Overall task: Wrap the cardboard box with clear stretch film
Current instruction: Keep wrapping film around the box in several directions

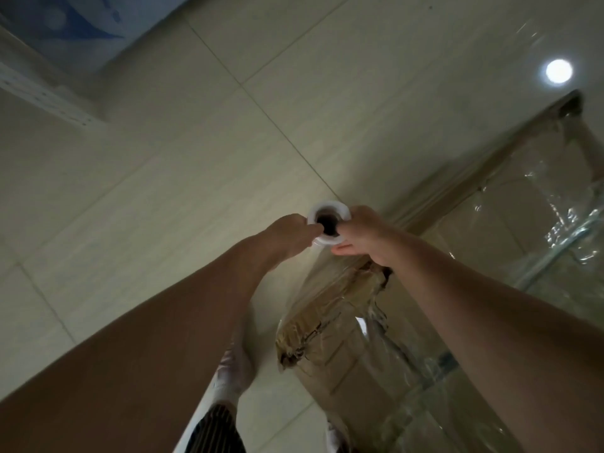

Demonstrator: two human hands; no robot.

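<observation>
- Stretch film roll (327, 206) seen end-on, its dark hollow core facing the camera, held above the tiled floor (183, 178) just off the near top corner of the box
- On the roll's left rim the left hand (287, 228) grips with curled fingers, one fingertip hooked into the mouth of the core
- On the opposite rim the right hand (364, 232) grips likewise, thumb at the core's edge and the other fingers curled under the roll
- Both forearms are bare and reach out from the bottom of the view
- The cardboard box (343, 364) stands on the floor at the lower right, below and beside the right arm; its near corner is torn and crumpled
- Clear film (562, 223) already covers the box's top and side, creased and shiny, and a thin sheet runs from the roll down onto the torn corner
- A foot in a white sock (233, 367) stands on the floor just left of the box, with striped cloth (215, 429) above it at the bottom edge
- A round glare of light (559, 70) shows on the floor at the upper right
- A white perforated rail (42, 96) and a blue-and-white surface (65, 24) lie at the upper left
</observation>
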